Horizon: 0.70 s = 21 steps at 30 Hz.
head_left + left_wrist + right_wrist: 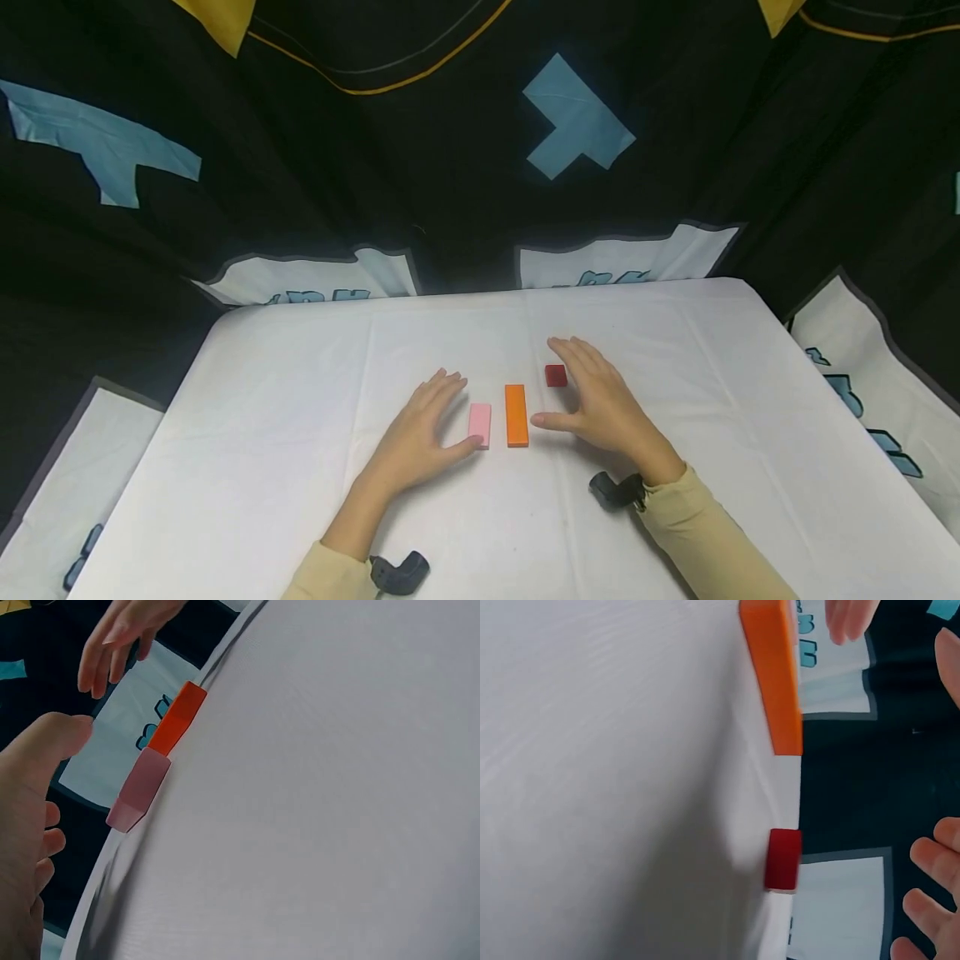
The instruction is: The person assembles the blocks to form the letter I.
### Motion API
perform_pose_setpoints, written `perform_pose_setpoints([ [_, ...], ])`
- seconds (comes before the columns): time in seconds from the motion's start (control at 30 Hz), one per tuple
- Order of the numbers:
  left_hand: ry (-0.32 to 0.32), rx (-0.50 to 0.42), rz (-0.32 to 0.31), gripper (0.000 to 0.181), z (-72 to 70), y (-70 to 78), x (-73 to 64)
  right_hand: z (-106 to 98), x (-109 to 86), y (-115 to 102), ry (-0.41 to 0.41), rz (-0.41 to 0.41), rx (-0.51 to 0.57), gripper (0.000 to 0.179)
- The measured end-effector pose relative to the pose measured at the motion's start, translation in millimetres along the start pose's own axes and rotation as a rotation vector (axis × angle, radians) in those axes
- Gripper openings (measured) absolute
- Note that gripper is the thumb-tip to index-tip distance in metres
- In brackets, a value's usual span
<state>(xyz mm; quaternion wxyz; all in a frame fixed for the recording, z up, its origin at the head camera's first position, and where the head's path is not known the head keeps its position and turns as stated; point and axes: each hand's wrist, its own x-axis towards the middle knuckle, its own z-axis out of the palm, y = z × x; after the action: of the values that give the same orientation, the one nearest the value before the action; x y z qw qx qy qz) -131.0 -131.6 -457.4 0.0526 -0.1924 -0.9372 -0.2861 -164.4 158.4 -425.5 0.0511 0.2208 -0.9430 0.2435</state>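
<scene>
Progress: orange block [516,416], pink block [480,422] and red block [556,376] set apart on white table [262,425], none gripped or stacked; whether arranging is finished or only partway, cannot tell.
Orange block: middle of the three, long axis running twelve to six, both ends alike.
Pink block: just beside orange at nine o'clock, shorter, long axis likewise about twelve to six.
Red block: near orange, between one and two o'clock; almost square from above, pointing unclear.
Left hand [415,435]: spread wide, holding nothing, fingers toward one o'clock, thumb above pink.
Right hand [606,408]: spread wide, holding nothing, fingers toward eleven o'clock, thumb near orange.
</scene>
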Motion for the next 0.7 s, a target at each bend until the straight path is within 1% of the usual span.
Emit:
perform_pose_setpoints([
  [0.1, -0.015, -0.012, 0.002, 0.084, 2.5, -2.4, -0.1, 2.5, 0.6, 3.2, -0.015, -0.006, 0.014, 0.109],
  [0.27, -0.048, -0.057, -0.020, 0.085, 5.3, -5.3, -0.3, 6.6, 2.1, 8.0, -0.040, -0.016, 0.043, 0.111],
  [0.33, -0.056, -0.068, -0.020, 0.086, 6.3, -6.6, -0.4, 7.9, 2.8, 9.4, -0.052, -0.020, 0.057, 0.112],
  [0.53, -0.062, -0.062, -0.017, 0.087, 7.9, -8.3, -0.4, 12.8, 4.0, 12.5, -0.093, -0.022, 0.100, 0.114],
  [0.7, -0.065, -0.059, -0.022, 0.088, 9.0, -9.7, -0.5, 17.5, 4.5, 14.3, -0.108, -0.029, 0.117, 0.115],
])
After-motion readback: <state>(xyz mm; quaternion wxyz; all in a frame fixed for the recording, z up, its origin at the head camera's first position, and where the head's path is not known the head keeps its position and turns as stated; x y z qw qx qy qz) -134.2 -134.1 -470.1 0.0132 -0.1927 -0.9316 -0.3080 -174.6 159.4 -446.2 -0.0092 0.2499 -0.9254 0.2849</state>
